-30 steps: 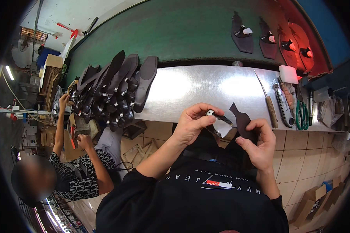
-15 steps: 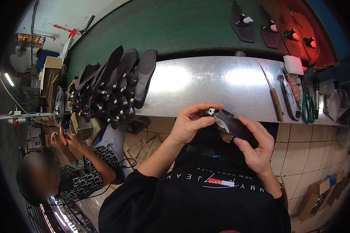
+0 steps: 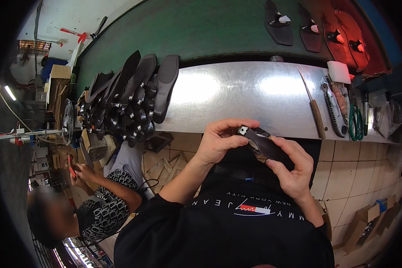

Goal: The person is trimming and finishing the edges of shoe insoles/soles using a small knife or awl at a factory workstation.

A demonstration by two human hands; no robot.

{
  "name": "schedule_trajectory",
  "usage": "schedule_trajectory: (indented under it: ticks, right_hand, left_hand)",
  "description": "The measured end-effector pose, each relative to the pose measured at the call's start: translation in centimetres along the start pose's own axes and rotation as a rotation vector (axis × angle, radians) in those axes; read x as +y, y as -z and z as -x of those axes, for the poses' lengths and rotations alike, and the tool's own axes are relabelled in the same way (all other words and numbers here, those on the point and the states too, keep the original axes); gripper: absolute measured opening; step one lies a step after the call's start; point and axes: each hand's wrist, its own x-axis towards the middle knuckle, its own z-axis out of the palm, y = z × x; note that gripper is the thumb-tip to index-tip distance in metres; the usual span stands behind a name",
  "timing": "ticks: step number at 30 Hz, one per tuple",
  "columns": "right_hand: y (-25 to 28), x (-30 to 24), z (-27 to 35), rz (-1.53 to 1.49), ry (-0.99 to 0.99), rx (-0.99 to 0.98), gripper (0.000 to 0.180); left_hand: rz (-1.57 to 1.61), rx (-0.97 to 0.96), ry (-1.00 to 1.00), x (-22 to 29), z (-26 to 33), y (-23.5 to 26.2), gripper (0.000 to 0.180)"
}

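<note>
In front of my chest is a black heeled shoe sole, held between both hands just off the front edge of the metal bench. My left hand pinches its heel end with thumb and fingers, beside a small pale square on the heel tip. My right hand grips the other end, the thumb underneath and the fingers along the edge. Part of the sole is hidden behind the right fingers. A pile of similar black heeled soles lies on the bench to the left.
On the metal bench, an awl, a utility knife and green-handled scissors lie at the right. Several heeled soles rest on the green surface beyond, some under red light. A co-worker sits at left, holding a red-handled tool.
The sole has turned slightly in my hands, so its heel tip faces up more. At left, the co-worker has leaned toward the right, and their hands have moved lower.
</note>
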Motion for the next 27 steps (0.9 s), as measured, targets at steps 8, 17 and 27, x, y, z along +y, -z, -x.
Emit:
schedule_trajectory:
  ticks: [8, 17, 27]
  right_hand:
    - [0.03, -0.01, -0.12, -0.015, -0.007, -0.022, 0.045]
    - [-0.10, -0.17, -0.23, -0.021, -0.021, -0.040, 0.044]
    - [0.38, -0.62, -0.79, 0.102, 0.018, -0.083, 0.042]
  left_hand:
    - [-0.010, 0.000, 0.024, 0.02, -0.01, 0.01, 0.035]
    - [-0.060, -0.045, -0.088, -0.40, 0.12, 0.01, 0.035]
    - [-0.297, -0.196, -0.233, -0.02, 0.06, 0.11, 0.038]
